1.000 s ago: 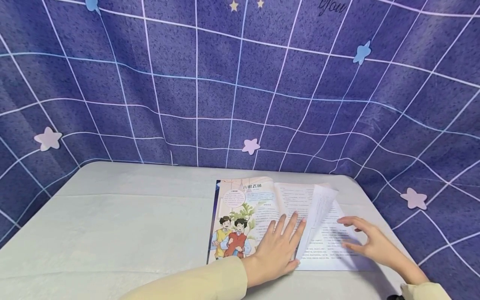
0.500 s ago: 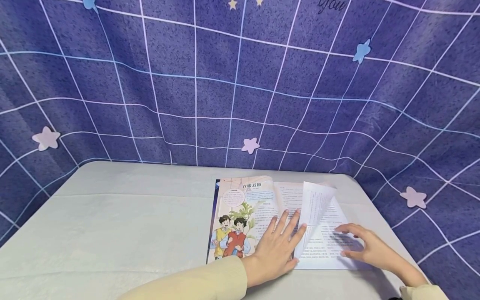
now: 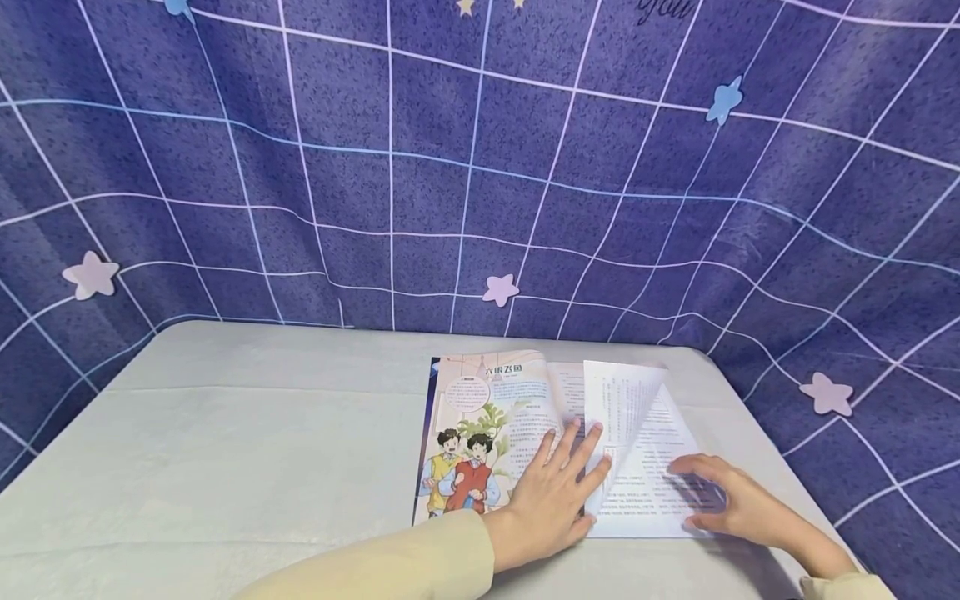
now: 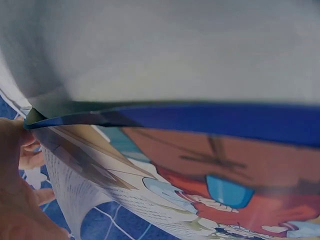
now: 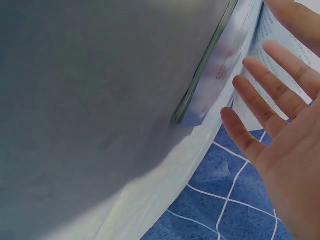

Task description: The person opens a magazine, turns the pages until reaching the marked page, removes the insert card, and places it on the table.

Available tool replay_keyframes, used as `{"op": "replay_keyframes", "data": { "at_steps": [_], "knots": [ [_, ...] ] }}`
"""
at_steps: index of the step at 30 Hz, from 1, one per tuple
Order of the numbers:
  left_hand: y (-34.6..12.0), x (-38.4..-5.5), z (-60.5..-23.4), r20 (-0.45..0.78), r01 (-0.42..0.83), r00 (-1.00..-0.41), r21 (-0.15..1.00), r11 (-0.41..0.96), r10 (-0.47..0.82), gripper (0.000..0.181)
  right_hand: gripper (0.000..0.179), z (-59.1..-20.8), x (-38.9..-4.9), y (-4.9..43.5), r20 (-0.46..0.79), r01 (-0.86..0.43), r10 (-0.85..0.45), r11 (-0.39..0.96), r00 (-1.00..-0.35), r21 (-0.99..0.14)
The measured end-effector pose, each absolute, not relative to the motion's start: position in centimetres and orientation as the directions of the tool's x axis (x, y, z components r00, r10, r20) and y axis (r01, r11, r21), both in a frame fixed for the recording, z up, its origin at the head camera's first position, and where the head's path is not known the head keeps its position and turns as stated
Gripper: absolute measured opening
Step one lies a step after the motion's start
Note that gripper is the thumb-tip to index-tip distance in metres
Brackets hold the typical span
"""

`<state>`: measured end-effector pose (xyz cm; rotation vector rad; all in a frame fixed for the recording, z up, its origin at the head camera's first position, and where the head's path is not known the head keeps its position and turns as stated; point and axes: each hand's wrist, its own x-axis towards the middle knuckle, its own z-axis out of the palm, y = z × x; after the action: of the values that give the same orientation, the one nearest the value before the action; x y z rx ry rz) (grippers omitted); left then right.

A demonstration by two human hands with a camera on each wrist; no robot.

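An open magazine [image 3: 525, 379] lies on the grey-white table, its left page printed with two cartoon figures. My left hand [image 3: 547, 496] rests spread over the gutter, fingers straight, thumb by the lower edge. One loose-curving page [image 3: 618, 400] stands partly raised over the right side, its outer edge folded toward the left. My right hand [image 3: 738, 504] hovers at the lower right of the magazine, thumb and fingers apart, holding nothing. In the right wrist view the right hand [image 5: 285, 100] shows its fingers relaxed and spread, with the raised page behind them.
The table [image 3: 247, 450] has a pale, slightly creased cover and stretches left of the magazine. Behind it hangs a blue curtain [image 3: 360, 183] with a white grid and star shapes, which also closes in on the right.
The raised page has swung further left toward my left hand. My right hand has shifted slightly downward, still apart from the page. The left hand has hardly moved.
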<state>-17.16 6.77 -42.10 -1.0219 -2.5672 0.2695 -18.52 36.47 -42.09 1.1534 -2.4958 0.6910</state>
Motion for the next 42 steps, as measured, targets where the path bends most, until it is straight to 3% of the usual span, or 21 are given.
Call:
{"op": "replay_keyframes", "data": {
  "at_steps": [6, 14, 24, 42],
  "knots": [
    [6.62, -17.18, -42.06, 0.228, 0.642, -0.660, -0.323, 0.695, 0.716, 0.062, 0.063, -42.30, -18.44, 36.44, 0.451, -0.786, -0.649, 0.554, -0.613, -0.273],
    [6.48, -17.08, -42.07, 0.189, 0.663, -0.667, -0.288, 0.691, 0.720, 0.052, 0.063, -42.30, -18.00, 36.41, 0.396, -0.746, -0.635, 0.603, -0.663, -0.284],
    [6.15, -17.12, -41.99, 0.180, 0.658, -0.673, -0.296, 0.692, 0.718, 0.052, 0.065, -42.35, -17.76, 36.45, 0.356, -0.721, -0.627, 0.623, -0.693, -0.305],
    [5.94, -17.30, -42.35, 0.184, 0.624, -0.687, -0.346, 0.701, 0.703, 0.060, 0.061, -42.03, -18.40, 36.94, 0.387, -0.779, -0.677, 0.558, -0.627, -0.287]
  ]
}}
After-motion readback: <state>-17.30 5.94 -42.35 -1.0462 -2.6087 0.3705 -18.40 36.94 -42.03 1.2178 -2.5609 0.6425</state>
